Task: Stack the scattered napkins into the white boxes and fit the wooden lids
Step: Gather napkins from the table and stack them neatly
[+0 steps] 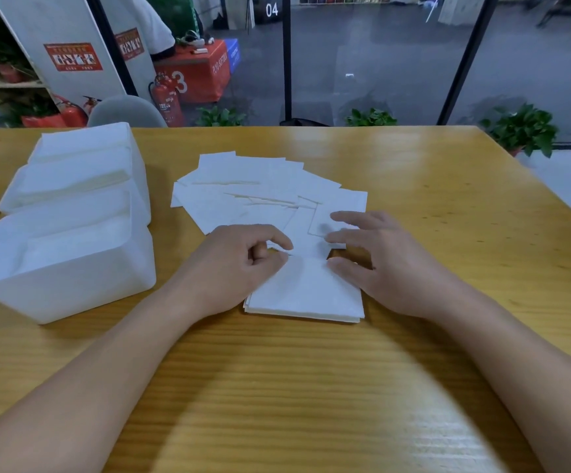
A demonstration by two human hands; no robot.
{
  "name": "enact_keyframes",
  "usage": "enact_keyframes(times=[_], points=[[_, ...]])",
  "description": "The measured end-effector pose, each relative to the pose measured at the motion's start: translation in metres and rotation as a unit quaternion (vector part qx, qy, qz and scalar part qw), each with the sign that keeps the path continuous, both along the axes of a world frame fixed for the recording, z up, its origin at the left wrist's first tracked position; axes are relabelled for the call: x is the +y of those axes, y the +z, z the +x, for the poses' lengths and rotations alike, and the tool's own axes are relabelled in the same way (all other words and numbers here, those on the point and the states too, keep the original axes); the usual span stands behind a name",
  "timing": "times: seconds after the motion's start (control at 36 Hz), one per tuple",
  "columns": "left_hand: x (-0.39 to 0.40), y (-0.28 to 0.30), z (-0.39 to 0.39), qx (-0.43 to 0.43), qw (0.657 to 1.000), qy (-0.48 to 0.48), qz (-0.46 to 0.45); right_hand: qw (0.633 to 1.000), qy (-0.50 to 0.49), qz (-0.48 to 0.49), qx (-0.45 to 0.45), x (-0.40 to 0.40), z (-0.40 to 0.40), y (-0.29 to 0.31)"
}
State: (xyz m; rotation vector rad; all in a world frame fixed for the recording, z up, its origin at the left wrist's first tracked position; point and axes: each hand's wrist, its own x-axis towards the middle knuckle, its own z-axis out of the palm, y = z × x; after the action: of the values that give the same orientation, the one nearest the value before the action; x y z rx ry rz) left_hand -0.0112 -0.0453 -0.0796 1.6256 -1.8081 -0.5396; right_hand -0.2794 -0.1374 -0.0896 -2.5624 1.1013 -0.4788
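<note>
My two hands work at the middle of the tabletop [431, 186], gathering loose napkins into a squared stack [306, 291] before any go into a box. My left hand [233, 264] rests on the stack's left edge, thumb and forefinger curled and pinching the near corner of a napkin from the scattered napkins [263, 189]. My right hand [379, 261] lies spread, its fingers straight, the fingertips touching the loose sheets just beyond the stack and the thumb at the stack's far right corner.

The step in hand, as I judge it, is collecting: one sheet is being drawn onto the stack. The next move calls for sliding that sheet square with the pile, steadying the edges with my right hand, then reaching for another.

Counts: three white boxes stand in a row at the left, the near box [62, 264], the middle box [72, 182] and the far box [86, 141]; all lie open at the top, and their contents are too pale to judge. One gathered stack. The fanned napkins overlap too much to count exactly; roughly ten or more. No wooden lid is in view.
</note>
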Motion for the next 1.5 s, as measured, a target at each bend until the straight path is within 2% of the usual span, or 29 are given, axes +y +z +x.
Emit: enact_keyframes(times=[0.17,0.42,0.61,0.75,0.89,1.0,1.11,1.19,1.28,1.42,1.5], points=[[-0.001,-0.005,-0.002,-0.024,0.998,-0.038,0.04,0.999,0.011,0.031,0.042,0.002,0.003,-0.001],[0.001,-0.003,-0.003,-0.019,0.999,-0.039,0.032,0.997,0.003,-0.004,0.071,0.004,0.007,0.003],[0.001,0.0,-0.011,0.04,0.999,0.02,-0.027,0.998,0.042,-0.049,-0.028,0.013,0.009,0.012],[0.004,-0.001,-0.015,0.047,0.998,0.009,-0.035,0.989,0.098,-0.078,-0.081,0.026,0.019,0.011],[0.002,-0.005,-0.015,0.037,0.997,0.015,-0.067,0.985,0.107,-0.032,-0.129,0.034,0.02,0.016],[-0.001,-0.002,-0.01,0.111,0.992,0.028,-0.058,0.988,0.054,-0.01,-0.147,0.027,0.015,0.014],[-0.003,0.001,-0.01,0.211,0.976,0.001,-0.048,0.987,-0.003,-0.055,-0.152,0.012,0.013,0.005],[-0.004,0.002,-0.008,0.246,0.969,-0.004,-0.032,0.984,-0.01,-0.079,-0.159,0.007,0.011,0.001],[-0.004,-0.001,-0.006,0.202,0.979,0.01,-0.003,0.981,-0.029,-0.065,-0.179,0.008,0.011,0.005],[-0.001,0.0,-0.01,0.058,0.996,0.028,-0.064,0.977,-0.007,-0.094,-0.192,0.011,0.013,0.005],[0.001,0.002,-0.012,0.043,0.992,0.022,-0.116,0.976,0.003,-0.105,-0.188,0.014,0.014,0.007]])
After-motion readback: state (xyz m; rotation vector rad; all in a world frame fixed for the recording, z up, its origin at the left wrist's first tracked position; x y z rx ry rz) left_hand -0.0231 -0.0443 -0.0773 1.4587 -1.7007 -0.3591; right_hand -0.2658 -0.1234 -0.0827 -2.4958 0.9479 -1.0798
